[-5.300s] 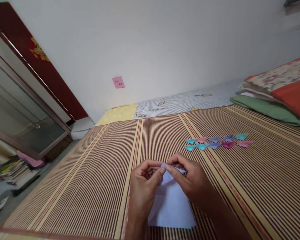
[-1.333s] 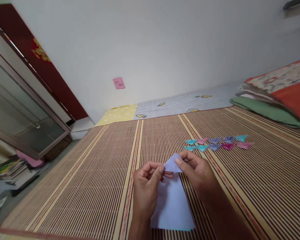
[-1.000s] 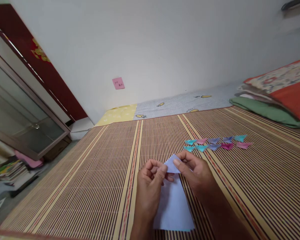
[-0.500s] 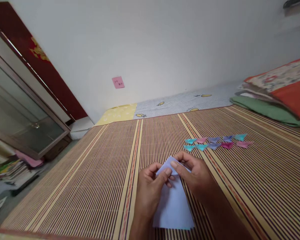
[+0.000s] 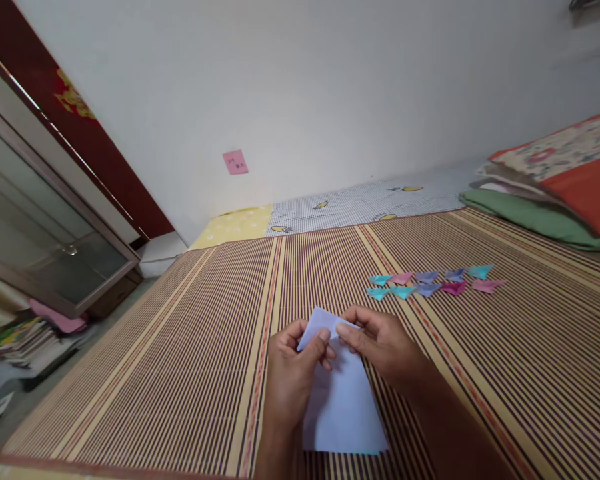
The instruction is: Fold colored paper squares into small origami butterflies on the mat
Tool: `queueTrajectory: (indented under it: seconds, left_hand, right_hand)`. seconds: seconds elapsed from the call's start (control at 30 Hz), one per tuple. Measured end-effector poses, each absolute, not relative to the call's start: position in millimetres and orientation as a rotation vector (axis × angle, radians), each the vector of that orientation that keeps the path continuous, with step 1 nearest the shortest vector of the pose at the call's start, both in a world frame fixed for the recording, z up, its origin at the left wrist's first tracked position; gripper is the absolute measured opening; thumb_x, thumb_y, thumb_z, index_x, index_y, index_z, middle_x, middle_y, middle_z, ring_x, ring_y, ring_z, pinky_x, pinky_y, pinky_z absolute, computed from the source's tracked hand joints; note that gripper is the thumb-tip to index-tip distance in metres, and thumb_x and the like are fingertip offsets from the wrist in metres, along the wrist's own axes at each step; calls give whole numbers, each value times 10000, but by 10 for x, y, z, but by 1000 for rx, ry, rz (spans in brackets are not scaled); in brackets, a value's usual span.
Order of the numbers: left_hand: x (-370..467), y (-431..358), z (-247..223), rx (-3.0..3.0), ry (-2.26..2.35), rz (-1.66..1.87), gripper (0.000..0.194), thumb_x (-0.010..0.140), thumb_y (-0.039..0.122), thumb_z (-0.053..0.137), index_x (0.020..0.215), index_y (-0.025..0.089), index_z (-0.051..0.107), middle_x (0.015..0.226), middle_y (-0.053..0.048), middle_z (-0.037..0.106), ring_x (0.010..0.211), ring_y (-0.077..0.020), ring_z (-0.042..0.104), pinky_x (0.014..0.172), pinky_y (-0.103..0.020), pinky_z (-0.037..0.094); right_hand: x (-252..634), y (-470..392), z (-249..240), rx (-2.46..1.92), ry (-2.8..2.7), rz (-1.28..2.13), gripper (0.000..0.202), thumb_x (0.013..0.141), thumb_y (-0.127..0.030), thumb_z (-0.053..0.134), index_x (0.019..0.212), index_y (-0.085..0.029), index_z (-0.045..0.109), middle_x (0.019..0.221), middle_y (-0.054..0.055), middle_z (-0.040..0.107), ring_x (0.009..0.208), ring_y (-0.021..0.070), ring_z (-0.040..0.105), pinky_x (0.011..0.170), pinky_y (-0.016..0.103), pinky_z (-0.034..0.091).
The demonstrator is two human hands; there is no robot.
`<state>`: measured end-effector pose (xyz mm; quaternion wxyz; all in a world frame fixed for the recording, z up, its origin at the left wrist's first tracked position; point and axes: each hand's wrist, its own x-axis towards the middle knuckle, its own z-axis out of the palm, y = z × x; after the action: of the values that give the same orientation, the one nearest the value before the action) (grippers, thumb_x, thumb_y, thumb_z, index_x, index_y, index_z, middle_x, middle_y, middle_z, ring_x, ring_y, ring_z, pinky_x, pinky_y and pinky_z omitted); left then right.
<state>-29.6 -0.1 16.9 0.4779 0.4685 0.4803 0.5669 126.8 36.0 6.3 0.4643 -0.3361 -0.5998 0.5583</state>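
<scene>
Both hands pinch a small piece of pale lavender paper (image 5: 316,323), partly folded, with a corner pointing up and away. My left hand (image 5: 293,367) grips its left side, thumb on top and fingers curled beneath. My right hand (image 5: 387,343) holds the right edge between thumb and bent fingers. Just below them a larger pale blue-lavender stack of paper sheets (image 5: 345,410) lies on the striped mat, a teal edge showing at its near side. Farther right, two rows of small folded paper shapes (image 5: 427,289) in teal, pink, purple and magenta rest on the mat.
The striped mat (image 5: 180,347) covers the bed up to a patterned sheet (image 5: 350,203) along the wall. Folded bedding (image 5: 555,200) is piled at the right. A pink note (image 5: 235,162) sticks to the wall. Books (image 5: 20,340) and a glass-panelled door (image 5: 50,220) stand left.
The small paper has moved slightly left and turned, its peak now farther left. My left hand has shifted left with it, and my right thumb has slid toward the paper's right side.
</scene>
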Motion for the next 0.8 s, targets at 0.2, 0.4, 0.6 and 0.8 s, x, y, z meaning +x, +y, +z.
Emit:
queueTrajectory:
  seconds: [0.2,0.4,0.6,0.8]
  left_hand:
    - [-300,7,139,1133,1126,1418,215,871,301,724,729,152,658,615,22,651,530,-84,549,573,-202,431]
    - [-287,2,149,1107,1035,1409,200,873,276,721,731,152,651,592,26,635,513,-77,532,564,-197,413]
    - [-306,21,131,1090,1002,1400,203,862,283,728,730,151,647,581,20,630,503,-78,514,555,-203,387]
    - [-355,30,145,1153,1091,1413,239,871,295,710,695,162,621,580,23,612,516,-86,511,570,-209,396]
  right_hand:
    - [1216,326,84,-732,-1396,1505,173,839,-314,718,765,-180,638,622,-39,587,565,101,507,536,219,380]
    - [1214,304,117,-732,-1378,1497,184,841,-302,718,732,-180,634,615,-33,606,575,109,532,551,224,403]
    - [1375,370,67,-807,-1446,1361,239,859,-344,685,690,-181,636,612,-27,580,557,111,503,544,240,394]
    - [1607,465,95,-920,-1385,1110,234,871,-390,664,742,-195,675,674,6,644,604,137,565,601,267,463]
